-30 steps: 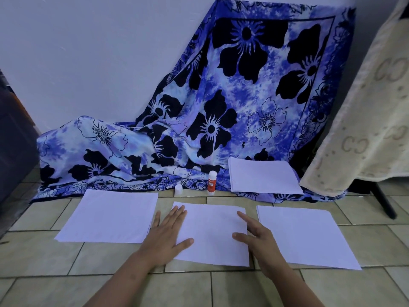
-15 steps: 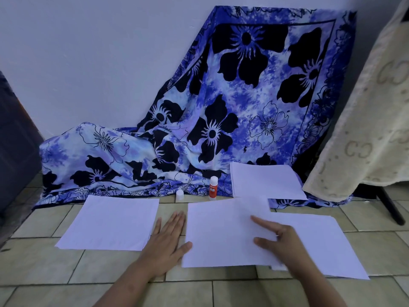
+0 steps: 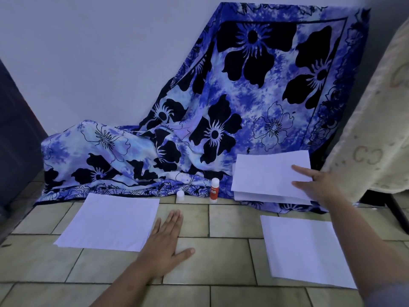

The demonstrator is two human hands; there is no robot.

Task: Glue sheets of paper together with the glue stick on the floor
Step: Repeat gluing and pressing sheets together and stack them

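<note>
Paper sheet point(image 3: 265, 171) at three o'clock: I see the right hand point(image 3: 321, 187) pinching it; left hand point(image 3: 164, 240) lies flat at seven.

glue stick point(image 3: 214, 189): red-and-white, upright on floor at cloth edge | cap point(image 3: 180, 195): white, standing apart to its left | left sheet point(image 3: 110, 222), right sheet point(image 3: 303, 249): white, flat on floor | stack point(image 3: 265, 197): on cloth | top sheet point(image 3: 265, 173): raised over stack, pinched by right hand point(image 3: 321, 185)
</note>
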